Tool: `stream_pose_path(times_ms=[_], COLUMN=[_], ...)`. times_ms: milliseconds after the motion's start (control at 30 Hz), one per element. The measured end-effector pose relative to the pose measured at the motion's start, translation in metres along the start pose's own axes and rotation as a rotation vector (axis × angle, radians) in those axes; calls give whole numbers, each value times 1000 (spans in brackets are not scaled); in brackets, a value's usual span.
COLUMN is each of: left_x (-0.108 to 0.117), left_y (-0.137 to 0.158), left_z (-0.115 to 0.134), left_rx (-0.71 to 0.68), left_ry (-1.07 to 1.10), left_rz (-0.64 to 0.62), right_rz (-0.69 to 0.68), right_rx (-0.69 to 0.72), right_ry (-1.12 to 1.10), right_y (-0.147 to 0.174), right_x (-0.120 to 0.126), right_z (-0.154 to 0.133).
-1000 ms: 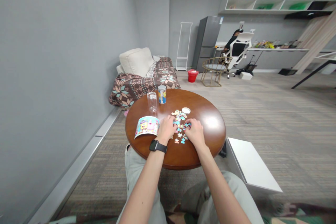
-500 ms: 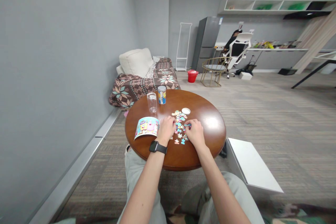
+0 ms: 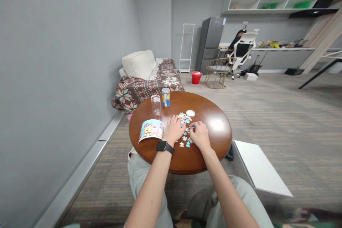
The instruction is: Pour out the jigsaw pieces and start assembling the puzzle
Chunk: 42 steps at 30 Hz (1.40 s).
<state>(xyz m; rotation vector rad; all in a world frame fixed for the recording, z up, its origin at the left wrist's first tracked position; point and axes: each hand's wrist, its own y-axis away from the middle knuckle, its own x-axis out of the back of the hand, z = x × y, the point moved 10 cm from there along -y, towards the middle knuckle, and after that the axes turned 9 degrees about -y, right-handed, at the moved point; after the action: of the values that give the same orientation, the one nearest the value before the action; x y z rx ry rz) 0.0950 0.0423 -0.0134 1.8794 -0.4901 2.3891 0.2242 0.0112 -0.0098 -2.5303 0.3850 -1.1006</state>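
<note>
Small colourful jigsaw puzzle pieces [image 3: 185,138] lie loosely spread in the middle of the round wooden table [image 3: 160,153]. My left hand [image 3: 174,129], with a black watch on its wrist, lies over the left side of the pieces. Its fingers are stretched out and spread, palm down. On the right side, my right hand [image 3: 200,135] has its fingers curled in a pinch at a bluish puzzle piece, mostly hidden by the fingertips. Left of my left hand lies a curled picture sheet [image 3: 151,129] with cartoon figures. A round white lid [image 3: 190,113] sits just behind the pieces.
A clear glass [image 3: 156,105] and a blue-yellow can [image 3: 166,98] stand at the table's back left. Beyond are a covered couch [image 3: 144,87], a red bucket [image 3: 196,77] and a seated person [image 3: 236,40]. A white box [image 3: 260,165] stands at the right.
My left hand has shifted right and forward over the pieces, and its fingers have gone from curled to spread. My right hand has stayed almost in place. The view has shifted slightly.
</note>
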Motion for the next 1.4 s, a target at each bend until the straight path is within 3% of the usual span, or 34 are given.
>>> stream_pose_path(times_ms=[267, 533, 800, 1000, 1233, 1400], left_x=[20, 17, 34, 32, 17, 22], left_y=[8, 9, 12, 11, 8, 9], left_z=[2, 3, -9, -22, -8, -11], left_rx=[20, 5, 109, 172, 31, 87], left_ry=[-51, 22, -16, -53, 42, -22], left_rz=[93, 68, 124, 129, 53, 60], right_rz=[2, -3, -1, 18, -6, -15], right_rx=[-18, -43, -44, -40, -66, -67], right_ry=[-18, -31, -35, -48, -84, -83], right_y=[0, 0, -1, 0, -1, -1], right_x=[0, 1, 2, 2, 1, 0], right_z=[3, 2, 0, 0, 1, 0])
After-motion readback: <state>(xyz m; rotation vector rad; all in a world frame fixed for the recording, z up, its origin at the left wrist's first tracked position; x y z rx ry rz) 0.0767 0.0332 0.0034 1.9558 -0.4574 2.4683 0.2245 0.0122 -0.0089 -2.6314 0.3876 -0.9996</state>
